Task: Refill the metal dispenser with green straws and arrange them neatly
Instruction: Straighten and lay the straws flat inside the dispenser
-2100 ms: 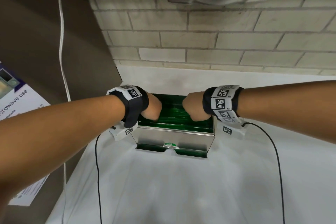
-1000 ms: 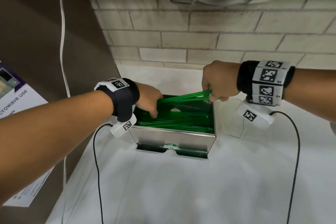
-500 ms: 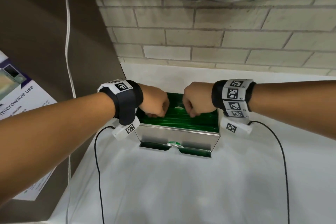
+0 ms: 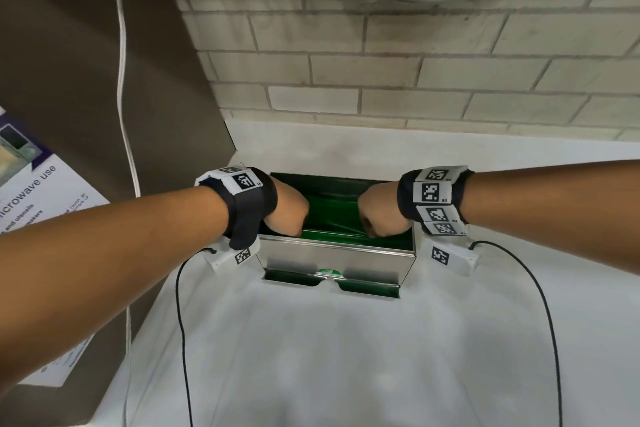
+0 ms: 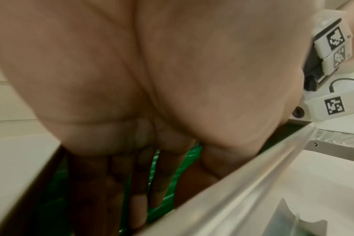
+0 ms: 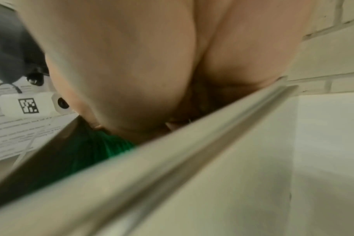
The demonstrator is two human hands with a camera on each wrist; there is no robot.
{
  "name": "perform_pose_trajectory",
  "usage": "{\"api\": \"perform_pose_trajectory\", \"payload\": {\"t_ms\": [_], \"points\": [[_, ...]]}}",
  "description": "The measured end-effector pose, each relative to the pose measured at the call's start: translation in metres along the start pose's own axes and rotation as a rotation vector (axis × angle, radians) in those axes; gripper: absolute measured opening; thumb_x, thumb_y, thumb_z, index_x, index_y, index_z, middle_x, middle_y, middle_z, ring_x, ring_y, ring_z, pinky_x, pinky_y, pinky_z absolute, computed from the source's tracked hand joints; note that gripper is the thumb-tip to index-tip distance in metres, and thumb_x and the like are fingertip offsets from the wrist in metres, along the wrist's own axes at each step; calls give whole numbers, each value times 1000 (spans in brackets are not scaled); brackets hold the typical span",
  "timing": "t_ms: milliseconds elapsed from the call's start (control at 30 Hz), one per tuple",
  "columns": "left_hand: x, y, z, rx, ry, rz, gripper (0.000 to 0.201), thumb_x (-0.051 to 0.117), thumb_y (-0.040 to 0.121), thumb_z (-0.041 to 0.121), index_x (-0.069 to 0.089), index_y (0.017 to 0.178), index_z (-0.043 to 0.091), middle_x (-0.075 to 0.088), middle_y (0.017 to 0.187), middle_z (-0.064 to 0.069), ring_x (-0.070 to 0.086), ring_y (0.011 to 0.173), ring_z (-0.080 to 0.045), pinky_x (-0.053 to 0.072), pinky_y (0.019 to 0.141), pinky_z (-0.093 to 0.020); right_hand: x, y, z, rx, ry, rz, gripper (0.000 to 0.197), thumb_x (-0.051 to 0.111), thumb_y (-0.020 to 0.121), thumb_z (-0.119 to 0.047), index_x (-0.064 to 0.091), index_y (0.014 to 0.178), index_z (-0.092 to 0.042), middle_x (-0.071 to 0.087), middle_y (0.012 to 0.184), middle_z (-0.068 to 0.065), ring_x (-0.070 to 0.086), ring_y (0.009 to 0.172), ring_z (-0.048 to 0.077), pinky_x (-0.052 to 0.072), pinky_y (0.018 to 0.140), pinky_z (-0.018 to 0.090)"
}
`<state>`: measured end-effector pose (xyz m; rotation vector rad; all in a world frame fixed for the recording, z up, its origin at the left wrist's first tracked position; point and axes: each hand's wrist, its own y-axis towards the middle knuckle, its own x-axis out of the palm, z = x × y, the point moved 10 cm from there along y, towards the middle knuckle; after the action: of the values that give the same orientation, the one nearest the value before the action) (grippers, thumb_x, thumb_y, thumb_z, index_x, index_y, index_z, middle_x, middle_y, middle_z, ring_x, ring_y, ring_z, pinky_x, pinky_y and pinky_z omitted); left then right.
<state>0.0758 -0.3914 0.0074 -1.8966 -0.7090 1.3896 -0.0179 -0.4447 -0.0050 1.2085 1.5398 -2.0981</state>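
The metal dispenser [image 4: 336,256] stands open-topped on the white counter, with green straws [image 4: 332,215] lying lengthwise inside. My left hand [image 4: 289,215] reaches down into its left end. In the left wrist view its fingers [image 5: 138,207] stretch straight down onto the straws [image 5: 168,183] behind the metal rim [image 5: 243,183]. My right hand [image 4: 379,215] dips into the right end, knuckles up. The dispenser wall [image 6: 172,151] hides its fingers in the right wrist view, where only the palm [image 6: 141,79] and some straws [image 6: 103,146] show.
Green straws show in the dispensing slot [image 4: 332,282] at the dispenser's front foot. White counter [image 4: 329,357] lies in front, a brick wall [image 4: 381,80] behind. A brown panel [image 4: 69,62], a white cord [image 4: 123,80] and a microwave notice [image 4: 41,201] are at left.
A second ago my right hand held a bunch of straws above the right end. It came down into the box, both hands met mid-box, and they have now spread to the ends.
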Motion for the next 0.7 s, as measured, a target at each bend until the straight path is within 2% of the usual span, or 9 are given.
{"api": "perform_pose_trajectory", "payload": {"t_ms": [67,167,267,333,433,533,600,700], "points": [[0,0,0,3,-7,7,39,42,104,26,63,126,2,57,99,-7,51,85,-24,44,78,-33,2,1,0,-5,-6,6,36,50,101,-31,67,123,-7,70,117,8,65,99,23,48,90,31],[-7,-1,-1,27,-62,55,40,44,103,28,66,125,2,58,98,-7,50,84,-24,49,86,-38,2,3,-4,-35,13,11,41,52,100,-32,60,134,-10,66,124,7,63,112,26,49,94,32],[-8,0,-3,32,-97,90,39,46,102,30,65,125,6,68,109,-10,57,89,-26,51,93,-40,-8,2,-7,-41,58,109,39,56,98,-29,59,133,-12,66,122,6,63,110,25,50,85,28],[-4,2,-1,36,-95,78,37,45,101,27,66,122,5,68,111,-12,56,86,-25,52,95,-41,-20,1,-9,-58,132,193,34,56,98,-26,62,129,-13,67,118,6,64,106,24,45,78,25],[0,5,-1,26,-83,68,35,45,102,24,65,120,3,64,103,-12,52,83,-24,51,89,-38,-16,4,-10,-57,169,111,34,51,101,-29,67,122,-9,70,116,8,65,105,25,50,83,28],[1,5,-3,15,-86,53,38,45,102,28,64,123,3,65,106,-12,53,85,-24,51,88,-38,2,3,-7,-16,34,-11,39,47,102,-32,66,123,-4,69,108,7,64,98,26,46,83,29],[-1,3,-5,5,-92,45,39,45,102,30,66,118,2,60,95,-9,51,81,-24,47,80,-36,5,1,-5,-7,-4,-30,39,46,103,-31,66,120,-2,61,95,5,56,86,23,43,78,27],[-3,-3,-5,-8,-78,39,36,44,103,29,67,107,2,55,88,-8,48,78,-24,42,73,-32,-4,-3,-2,-5,9,1,38,45,104,-30,67,117,-2,60,93,6,52,83,21,40,76,27]]}}
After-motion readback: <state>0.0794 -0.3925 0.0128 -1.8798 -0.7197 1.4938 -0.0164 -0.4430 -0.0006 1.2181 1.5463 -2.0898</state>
